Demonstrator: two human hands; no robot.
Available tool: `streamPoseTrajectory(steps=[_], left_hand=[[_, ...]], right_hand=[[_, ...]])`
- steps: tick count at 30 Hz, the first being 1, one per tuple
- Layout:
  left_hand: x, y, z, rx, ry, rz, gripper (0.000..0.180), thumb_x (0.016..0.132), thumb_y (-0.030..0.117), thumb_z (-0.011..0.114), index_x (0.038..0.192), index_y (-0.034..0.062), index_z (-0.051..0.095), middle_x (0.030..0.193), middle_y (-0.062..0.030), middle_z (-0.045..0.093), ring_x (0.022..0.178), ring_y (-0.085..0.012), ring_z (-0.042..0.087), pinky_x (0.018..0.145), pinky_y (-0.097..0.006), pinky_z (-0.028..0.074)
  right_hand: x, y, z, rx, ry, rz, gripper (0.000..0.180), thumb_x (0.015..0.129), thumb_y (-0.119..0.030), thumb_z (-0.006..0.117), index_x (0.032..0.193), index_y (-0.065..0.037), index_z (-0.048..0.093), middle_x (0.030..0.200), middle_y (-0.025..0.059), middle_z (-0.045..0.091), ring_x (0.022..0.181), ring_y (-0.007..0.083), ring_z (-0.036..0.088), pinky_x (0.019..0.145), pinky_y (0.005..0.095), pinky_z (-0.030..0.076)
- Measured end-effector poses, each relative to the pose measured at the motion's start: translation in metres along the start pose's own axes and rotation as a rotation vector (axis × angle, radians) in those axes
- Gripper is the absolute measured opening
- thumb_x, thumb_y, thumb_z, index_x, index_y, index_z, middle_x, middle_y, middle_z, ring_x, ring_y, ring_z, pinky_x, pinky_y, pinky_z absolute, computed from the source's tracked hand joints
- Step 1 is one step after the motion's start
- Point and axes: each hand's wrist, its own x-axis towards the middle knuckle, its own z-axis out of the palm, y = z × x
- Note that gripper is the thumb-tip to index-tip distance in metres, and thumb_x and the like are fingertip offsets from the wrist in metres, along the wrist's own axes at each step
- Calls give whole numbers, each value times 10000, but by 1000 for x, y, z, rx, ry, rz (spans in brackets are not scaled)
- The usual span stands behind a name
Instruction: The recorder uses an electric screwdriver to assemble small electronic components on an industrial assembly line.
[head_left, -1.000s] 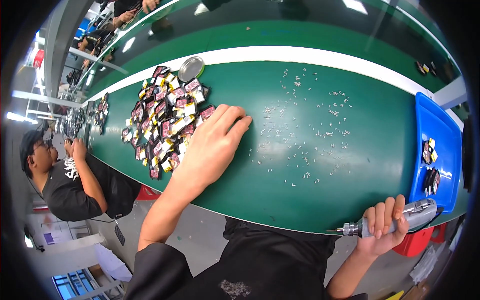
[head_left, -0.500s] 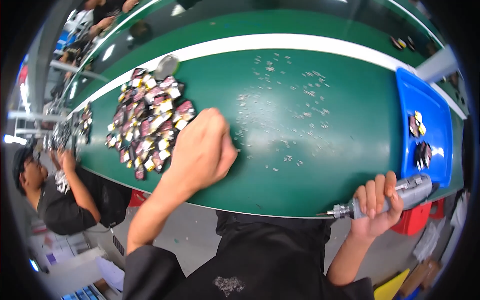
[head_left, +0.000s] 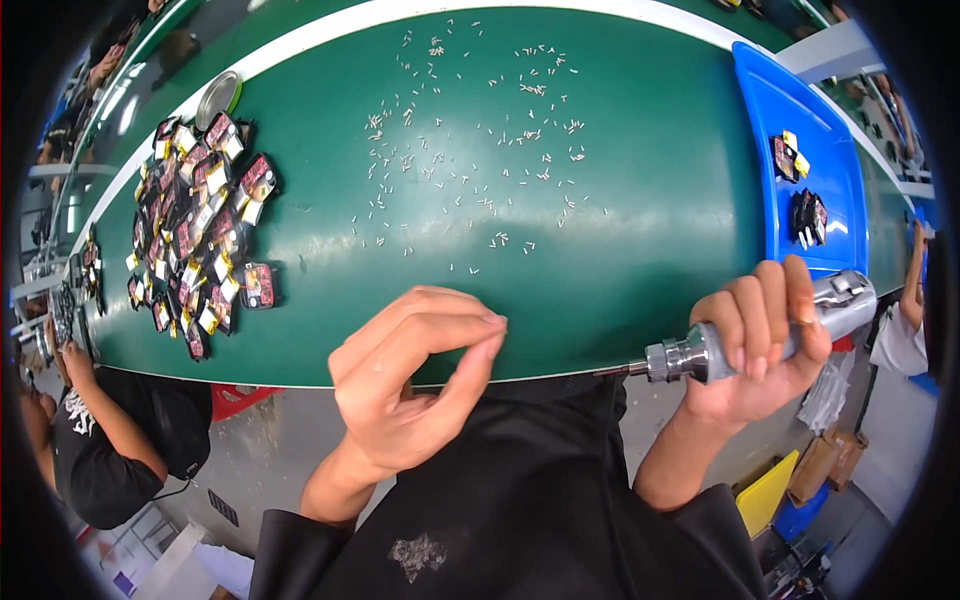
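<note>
Over the near edge of the green table (head_left: 620,250), the left hand (head_left: 410,385) hovers with thumb and forefinger pinched together at their tips, the other fingers curled loosely behind; whether something tiny sits in the pinch cannot be told. To the right, at the same near edge, the right hand (head_left: 760,345) is clamped around a silver electric screwdriver (head_left: 745,335), which lies roughly level with its thin bit pointing left toward the left hand; the two hands are apart.

Farther off, across the middle of the table, small silver screws (head_left: 470,130) lie scattered loose, well apart from both hands. On the left part of the table sits a heap of small black, red and yellow parts (head_left: 200,235), with one of them lying a little to the right of the heap. Beyond that heap, at the far left, a round metal dish (head_left: 217,97) rests on the table. At the far right, a blue tray (head_left: 790,100) holds a few small dark and yellow parts (head_left: 797,190).

Another person in a black shirt (head_left: 110,450) stands at the left edge, below the table's near side, and a further person's arm (head_left: 915,280) shows at the right rim.
</note>
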Motion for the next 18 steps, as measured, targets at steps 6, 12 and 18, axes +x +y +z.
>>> streamPoseTrajectory(steps=[6, 12, 18], left_hand=[[-14, 10, 16, -615, -66, -326, 107, 904, 49, 583, 882, -47, 540, 765, -185, 599, 671, -238, 599, 601, -329, 519], [-17, 12, 20, -861, -84, -420, 149, 952, 48, 527, 892, -79, 577, 839, -180, 639, 708, -165, 600, 645, -274, 503], [-19, 8, 22, -885, -74, -400, 162, 956, 60, 531, 906, -83, 588, 831, -178, 643, 705, -167, 602, 634, -275, 503]], right_hand=[[1, 17, 38, 136, 2, -121, 91, 818, -78, 574, 827, -70, 484, 596, 16, 429, 479, 121, 467, 490, 268, 393], [3, 34, 46, 100, 41, -184, 111, 767, -46, 596, 804, -70, 494, 577, 8, 434, 456, 101, 458, 467, 237, 391], [3, 38, 46, 69, 31, -178, 110, 770, -61, 598, 809, -74, 496, 576, 3, 439, 464, 93, 459, 470, 230, 400]])
